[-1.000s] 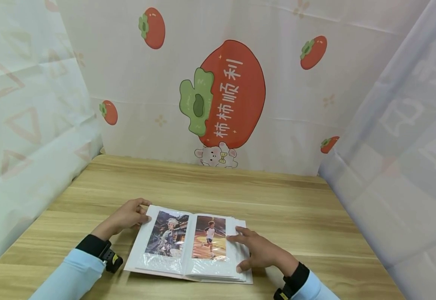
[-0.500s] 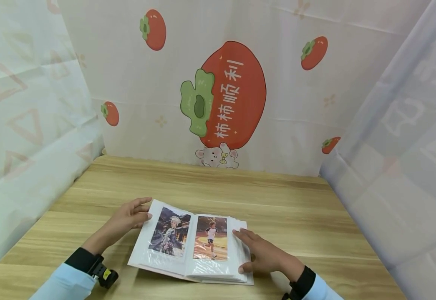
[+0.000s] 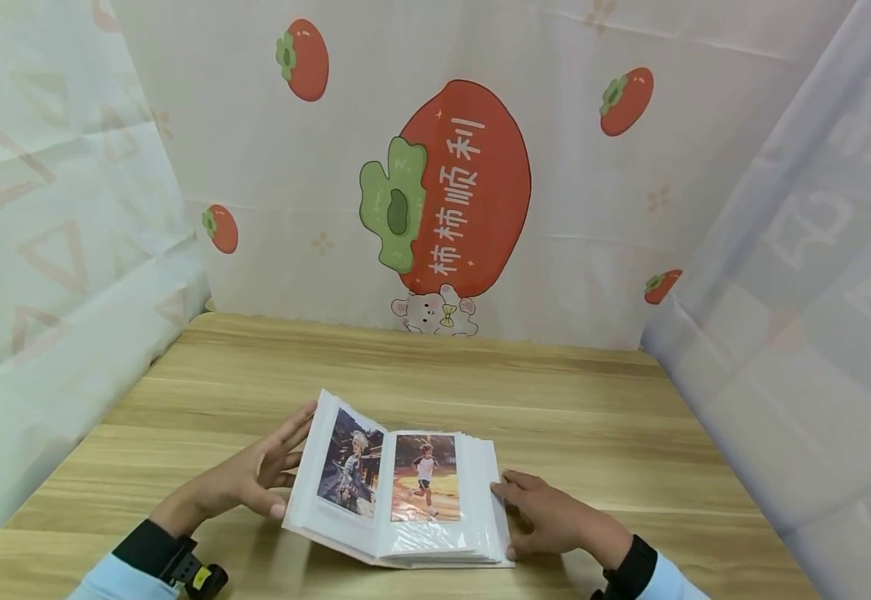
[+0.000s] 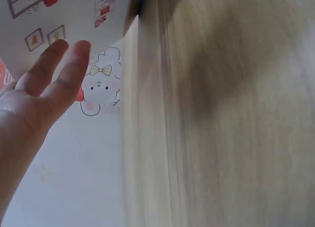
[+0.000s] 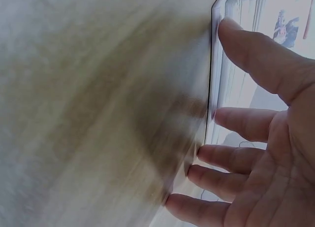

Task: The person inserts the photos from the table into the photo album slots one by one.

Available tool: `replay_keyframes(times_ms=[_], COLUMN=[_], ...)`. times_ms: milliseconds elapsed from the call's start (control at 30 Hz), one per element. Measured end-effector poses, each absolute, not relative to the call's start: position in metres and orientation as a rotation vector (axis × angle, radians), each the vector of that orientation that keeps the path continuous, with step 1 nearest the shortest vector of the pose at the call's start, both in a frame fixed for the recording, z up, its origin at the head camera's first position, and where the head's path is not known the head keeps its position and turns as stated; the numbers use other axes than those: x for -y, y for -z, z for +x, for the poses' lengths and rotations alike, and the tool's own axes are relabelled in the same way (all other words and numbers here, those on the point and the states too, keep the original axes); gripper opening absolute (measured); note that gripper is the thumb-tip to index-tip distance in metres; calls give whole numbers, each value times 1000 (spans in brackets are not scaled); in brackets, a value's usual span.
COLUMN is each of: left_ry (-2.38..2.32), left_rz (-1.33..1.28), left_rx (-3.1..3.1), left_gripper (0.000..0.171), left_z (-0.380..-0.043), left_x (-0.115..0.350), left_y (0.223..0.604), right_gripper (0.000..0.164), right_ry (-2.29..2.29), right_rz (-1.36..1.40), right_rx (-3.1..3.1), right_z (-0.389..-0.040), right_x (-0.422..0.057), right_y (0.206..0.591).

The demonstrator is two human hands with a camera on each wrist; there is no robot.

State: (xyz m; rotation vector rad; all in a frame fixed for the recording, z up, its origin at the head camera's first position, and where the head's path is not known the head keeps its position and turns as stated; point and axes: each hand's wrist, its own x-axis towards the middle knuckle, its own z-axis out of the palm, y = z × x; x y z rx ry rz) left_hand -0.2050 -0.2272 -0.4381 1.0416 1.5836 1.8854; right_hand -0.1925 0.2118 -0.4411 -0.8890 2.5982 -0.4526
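Observation:
A photo album (image 3: 476, 492) lies spread on the table, its left side tilted up. Its left page bears a photo of a figure in a white headdress (image 3: 350, 462); on the right page is a photo of a runner (image 3: 425, 479). My left hand (image 3: 255, 475) supports the raised left side with extended fingers, the thumb near its front edge. In the left wrist view, two fingers touch the printed outer cover (image 4: 74, 17). My right hand (image 3: 558, 515) is at the album's right edge, thumb and fingertips against it, as the right wrist view also shows.
The wood-grain table (image 3: 593, 417) extends around the album. Behind it hangs a white cloth with persimmon prints (image 3: 465, 192). Cloth walls stand at the left (image 3: 67, 208) and right (image 3: 803, 275).
The album's left side has risen and tilted toward the right under my left hand. My right hand has slid from the right page outward to the album's right edge.

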Motion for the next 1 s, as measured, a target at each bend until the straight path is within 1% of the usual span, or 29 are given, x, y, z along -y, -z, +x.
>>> replay_keyframes(times_ms=[167,500,700,800,1000], left_ry=[-1827,-1832,-1836,-1819,-1643], left_rz=[1039,1091,1129,1153,1180], left_rx=[-1696,-1738,-1775,-1851,-2171], left_gripper=[121,120,113,105,62], left_z=[-202,-204,-202,-200,-195], left_x=[222,214,193,182,164], left_y=[439,435,426,423,424], right_gripper=[78,78,82,82,79], right_ry=[459,464,457,436,449], right_rz=[-887,-861,-807,-780,-779], right_rx=[-2599,-2603,-2628,-2644,-2636], right_z=[-190,-188,-186,-187,-188], right_x=[-212,-211,-216,-220,-227], right_y=[442,438,440,442,444])
